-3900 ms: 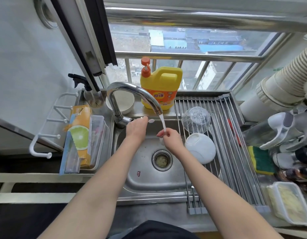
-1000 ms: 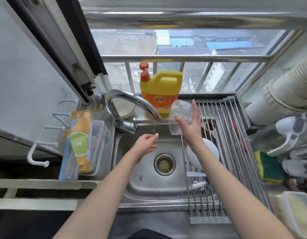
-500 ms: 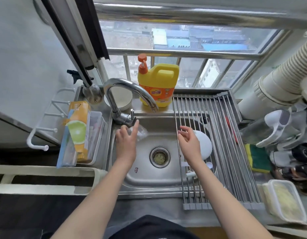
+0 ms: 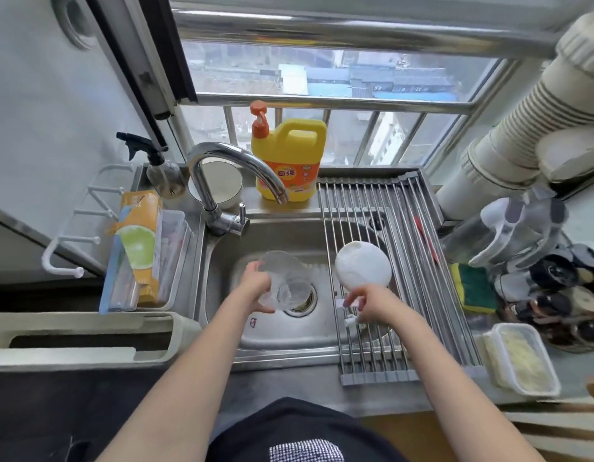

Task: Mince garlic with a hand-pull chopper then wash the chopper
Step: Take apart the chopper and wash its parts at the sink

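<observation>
My left hand (image 4: 254, 288) holds the clear chopper bowl (image 4: 284, 281) over the sink drain, its open mouth tilted toward me. My right hand (image 4: 372, 303) is closed on the small white blade piece (image 4: 350, 320) lying on the roll-up drying rack (image 4: 405, 261). The white chopper lid (image 4: 362, 265) rests dome-up on the rack just beyond my right hand. The faucet (image 4: 235, 168) arches over the sink (image 4: 272, 331), and no water runs from it.
A yellow dish soap jug (image 4: 289, 158) stands behind the sink. A plastic tub of minced garlic (image 4: 521, 360) sits at the right front. A green sponge (image 4: 475, 288) and bottles crowd the right side. A box of wrap (image 4: 139, 241) lies in a tray at the left.
The clear bowl passed from my right hand to my left and came down over the drain. My right hand dropped to the rack and closed on the blade piece. The water stopped.
</observation>
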A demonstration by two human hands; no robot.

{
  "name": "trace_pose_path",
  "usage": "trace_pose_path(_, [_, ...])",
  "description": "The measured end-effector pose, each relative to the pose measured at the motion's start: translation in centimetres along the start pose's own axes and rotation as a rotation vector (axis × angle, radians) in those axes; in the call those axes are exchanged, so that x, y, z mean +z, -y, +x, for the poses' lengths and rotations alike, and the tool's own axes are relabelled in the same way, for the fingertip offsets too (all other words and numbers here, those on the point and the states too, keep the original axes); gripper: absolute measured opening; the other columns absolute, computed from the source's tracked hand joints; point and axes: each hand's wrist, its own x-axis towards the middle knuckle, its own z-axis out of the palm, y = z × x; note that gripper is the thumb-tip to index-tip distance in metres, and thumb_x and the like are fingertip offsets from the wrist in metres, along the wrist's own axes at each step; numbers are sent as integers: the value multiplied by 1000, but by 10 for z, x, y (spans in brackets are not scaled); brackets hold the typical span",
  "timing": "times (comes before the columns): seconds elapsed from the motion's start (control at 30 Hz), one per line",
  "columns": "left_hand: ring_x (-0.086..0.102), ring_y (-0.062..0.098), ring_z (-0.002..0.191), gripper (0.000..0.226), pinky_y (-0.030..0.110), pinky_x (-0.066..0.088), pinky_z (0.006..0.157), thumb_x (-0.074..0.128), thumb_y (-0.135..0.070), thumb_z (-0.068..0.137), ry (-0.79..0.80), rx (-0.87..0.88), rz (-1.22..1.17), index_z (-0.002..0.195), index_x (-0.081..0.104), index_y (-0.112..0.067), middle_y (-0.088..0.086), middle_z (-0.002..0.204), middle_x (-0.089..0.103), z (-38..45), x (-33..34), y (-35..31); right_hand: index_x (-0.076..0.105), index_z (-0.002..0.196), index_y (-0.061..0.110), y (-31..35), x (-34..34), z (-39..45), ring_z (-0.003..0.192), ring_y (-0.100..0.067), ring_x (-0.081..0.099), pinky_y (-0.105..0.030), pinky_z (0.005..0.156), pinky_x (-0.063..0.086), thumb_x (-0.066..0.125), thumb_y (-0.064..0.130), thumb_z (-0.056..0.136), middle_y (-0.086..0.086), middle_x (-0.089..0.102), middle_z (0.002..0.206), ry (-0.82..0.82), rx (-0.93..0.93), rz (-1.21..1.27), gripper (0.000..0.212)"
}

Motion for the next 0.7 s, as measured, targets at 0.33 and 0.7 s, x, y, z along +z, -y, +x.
trace_pose_path(0.33, [56, 24, 101, 39, 54, 55, 78, 35, -53, 98, 231, -5, 11, 128, 40, -29, 5, 126, 46, -21, 6, 22, 60, 101, 16, -2, 38, -8, 106, -25, 51, -32, 70, 37, 52, 9, 85, -4, 56, 110, -337, -177, -336, 19])
trace_pose_path(0.7, [57, 24, 103, 57, 45, 52, 67, 19, -66, 93, 297, 21, -114, 130, 48, -35, 10, 131, 48, -31, 5, 33, 65, 97, 12, 48, 28, -12, 77, -14, 63, -27, 75, 54, 64, 5, 83, 2, 67, 85, -472, -489, 331, 16])
